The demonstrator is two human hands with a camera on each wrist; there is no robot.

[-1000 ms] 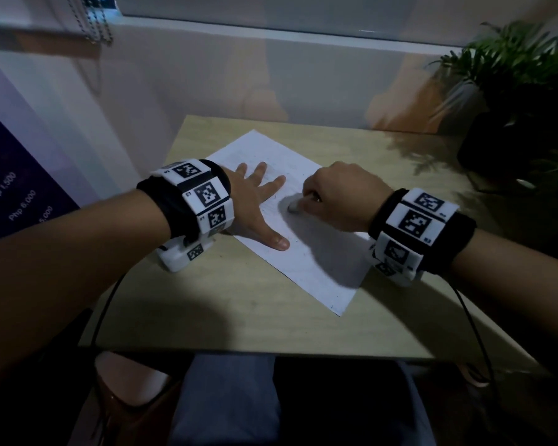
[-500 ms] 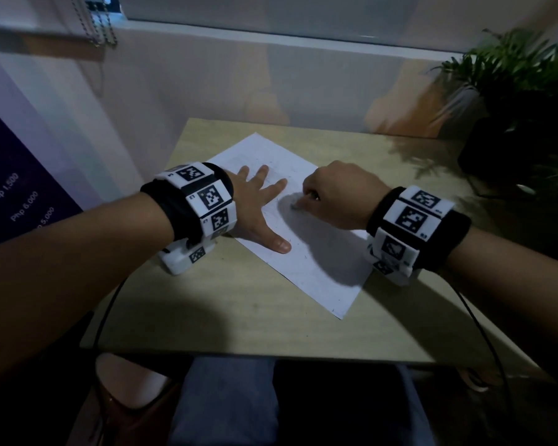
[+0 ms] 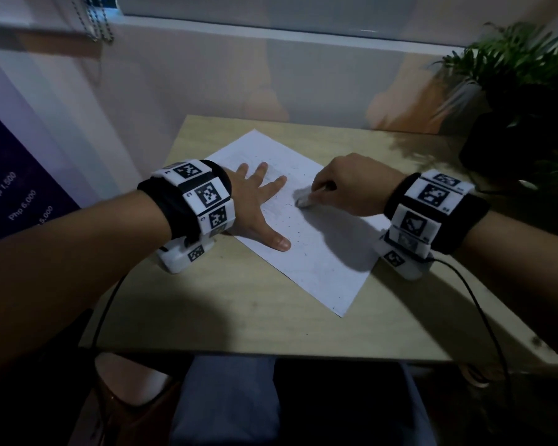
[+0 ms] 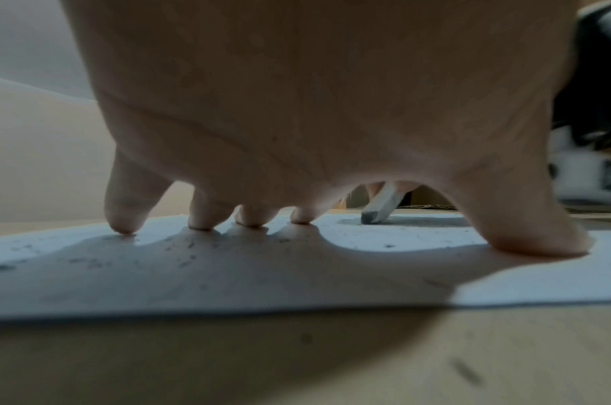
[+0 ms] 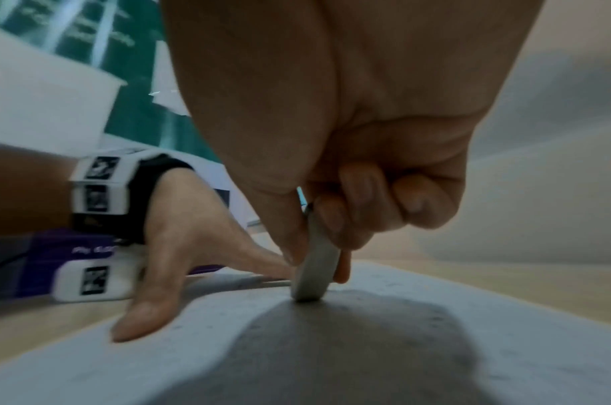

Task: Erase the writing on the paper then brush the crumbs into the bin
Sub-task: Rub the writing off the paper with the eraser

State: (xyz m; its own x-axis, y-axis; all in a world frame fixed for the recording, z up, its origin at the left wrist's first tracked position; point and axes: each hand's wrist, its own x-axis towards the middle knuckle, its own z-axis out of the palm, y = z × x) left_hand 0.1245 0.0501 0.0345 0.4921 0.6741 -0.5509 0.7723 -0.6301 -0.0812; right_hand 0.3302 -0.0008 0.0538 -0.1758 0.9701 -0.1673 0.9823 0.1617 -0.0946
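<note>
The sheet of paper [image 3: 306, 239] lies askew on the wooden table [image 3: 239, 304], strewn with dark eraser crumbs [image 4: 190, 244]. The left hand [image 3: 255, 201] presses it flat with spread fingers. The right hand [image 3: 351, 185] pinches a white eraser [image 5: 314, 274], tip on the paper, now farther right than a second ago. Any remaining writing is too faint to read.

Arms: bare to the wrists.
Wrist bands [image 3: 438, 210]: black cuffs ringed with white blocks bearing black square-code markers.
Camera units [image 3: 182, 255]: white housings under each wrist.
Cables [image 3: 477, 304]: thin, black, trailing back.
Trousers [image 3: 226, 400]: blue-grey.
</note>
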